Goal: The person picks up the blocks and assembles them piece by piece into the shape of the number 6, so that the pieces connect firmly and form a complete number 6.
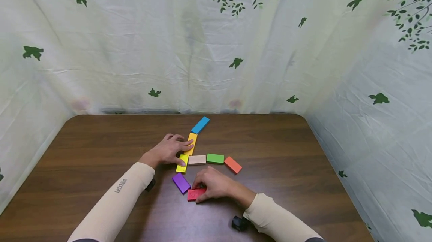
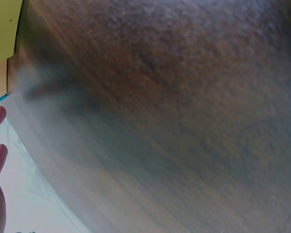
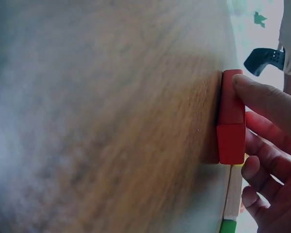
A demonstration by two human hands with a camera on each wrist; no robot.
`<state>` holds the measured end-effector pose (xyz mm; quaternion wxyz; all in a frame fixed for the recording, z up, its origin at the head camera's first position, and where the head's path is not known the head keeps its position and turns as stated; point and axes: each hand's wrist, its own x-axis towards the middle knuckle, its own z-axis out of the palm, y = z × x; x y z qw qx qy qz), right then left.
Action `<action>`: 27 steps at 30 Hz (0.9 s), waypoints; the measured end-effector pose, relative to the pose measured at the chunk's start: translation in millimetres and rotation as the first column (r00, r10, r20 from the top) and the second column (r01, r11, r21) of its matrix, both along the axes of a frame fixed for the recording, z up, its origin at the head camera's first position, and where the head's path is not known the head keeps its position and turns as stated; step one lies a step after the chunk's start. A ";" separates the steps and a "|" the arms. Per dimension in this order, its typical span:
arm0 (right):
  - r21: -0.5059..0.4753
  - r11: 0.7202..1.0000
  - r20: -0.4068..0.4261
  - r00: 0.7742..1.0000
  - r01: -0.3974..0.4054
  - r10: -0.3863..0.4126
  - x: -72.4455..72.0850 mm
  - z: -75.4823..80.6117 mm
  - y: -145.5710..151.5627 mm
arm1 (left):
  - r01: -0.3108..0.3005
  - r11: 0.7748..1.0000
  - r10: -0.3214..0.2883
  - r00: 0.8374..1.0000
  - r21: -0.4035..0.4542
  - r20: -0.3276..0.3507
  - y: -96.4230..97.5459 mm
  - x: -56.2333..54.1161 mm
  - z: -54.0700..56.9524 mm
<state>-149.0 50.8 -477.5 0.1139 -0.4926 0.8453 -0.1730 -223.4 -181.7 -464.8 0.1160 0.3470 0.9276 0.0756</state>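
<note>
My right hand (image 1: pixel 216 185) pinches a red block (image 1: pixel 191 196) between thumb and fingers at the near end of a line of flat blocks. The right wrist view shows the thumb on one face of it. A purple block (image 1: pixel 181 183) lies at the red one's left corner. Spread over the line, my left hand (image 1: pixel 167 150) rests its thumb on a yellow block (image 1: pixel 181 166) and its fingertips on an amber block (image 1: pixel 192 138). Beyond the amber one, a blue block (image 1: pixel 200 124) lies at a slant.
A pale wooden block (image 1: pixel 197 160), a green block (image 1: pixel 215 159) and a tilted orange block (image 1: pixel 233 165) branch rightward from the yellow one. All lie on a brown wooden table (image 1: pixel 287 182). White patterned curtains (image 1: pixel 162 47) hang behind and at both sides.
</note>
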 end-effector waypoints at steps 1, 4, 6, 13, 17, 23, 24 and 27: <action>0.000 1.000 0.005 1.000 0.001 -0.001 0.1 0.1 -0.1 | 0.001 1.000 -0.001 1.000 0.000 -0.002 0.0 -0.1 0.2; -0.002 1.000 0.010 1.000 0.003 -0.003 0.3 0.2 0.1 | -0.001 1.000 0.001 1.000 0.000 -0.003 0.1 -0.2 0.1; -0.002 1.000 0.008 1.000 0.002 -0.002 0.7 0.6 0.3 | -0.003 1.000 0.003 1.000 0.001 -0.001 0.2 -0.4 0.3; -0.004 1.000 0.014 1.000 0.005 -0.005 1.2 -0.3 -0.9 | 0.002 1.000 -0.002 1.000 0.001 -0.008 0.2 0.4 1.7; -0.004 1.000 0.010 1.000 0.007 -0.007 1.2 -1.7 -1.1 | 0.002 1.000 -0.002 1.000 0.003 -0.004 0.3 0.8 1.8; -0.017 1.000 0.012 1.000 0.006 -0.006 1.0 -2.9 -0.2 | -0.002 1.000 0.002 1.000 0.011 0.006 0.7 0.7 2.3; -0.018 1.000 0.019 1.000 0.007 -0.007 0.8 -3.1 0.0 | -0.001 1.000 0.001 1.000 0.012 0.004 0.7 0.8 2.4; -0.028 1.000 0.040 0.999 0.010 -0.009 0.1 -3.2 1.2 | 0.001 1.000 -0.001 1.000 0.015 0.005 0.5 1.0 2.2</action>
